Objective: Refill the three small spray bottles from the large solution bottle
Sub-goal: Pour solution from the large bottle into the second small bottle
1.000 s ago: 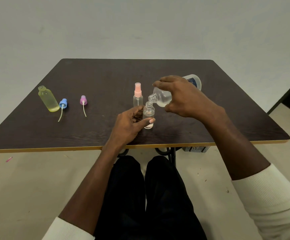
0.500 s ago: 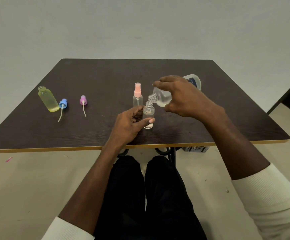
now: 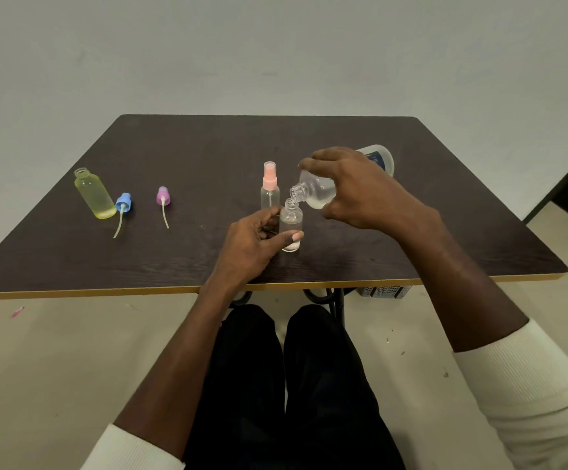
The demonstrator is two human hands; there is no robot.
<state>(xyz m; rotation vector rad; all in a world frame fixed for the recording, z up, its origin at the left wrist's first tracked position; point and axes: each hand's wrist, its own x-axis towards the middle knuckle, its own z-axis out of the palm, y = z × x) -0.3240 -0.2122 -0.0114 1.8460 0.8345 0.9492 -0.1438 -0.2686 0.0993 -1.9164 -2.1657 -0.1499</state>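
Observation:
My right hand [image 3: 364,188] grips the large clear solution bottle [image 3: 319,191], tipped on its side with its open mouth just above the neck of a small clear bottle [image 3: 291,222]. That small bottle stands upright without a cap on the dark table [image 3: 208,147], and my left hand [image 3: 255,245] holds it between thumb and fingers. Just behind it stands a clear spray bottle with a pink sprayer [image 3: 270,188]. At the far left an open yellow bottle [image 3: 94,195] stands upright. A blue sprayer head [image 3: 124,206] and a purple sprayer head [image 3: 162,198] lie loose with their tubes.
The table's front edge [image 3: 106,293] runs just above my knees. A pale wall lies behind the table. A grey crate [image 3: 384,291] sits on the floor under the right side. A dark doorway edge shows at the far right.

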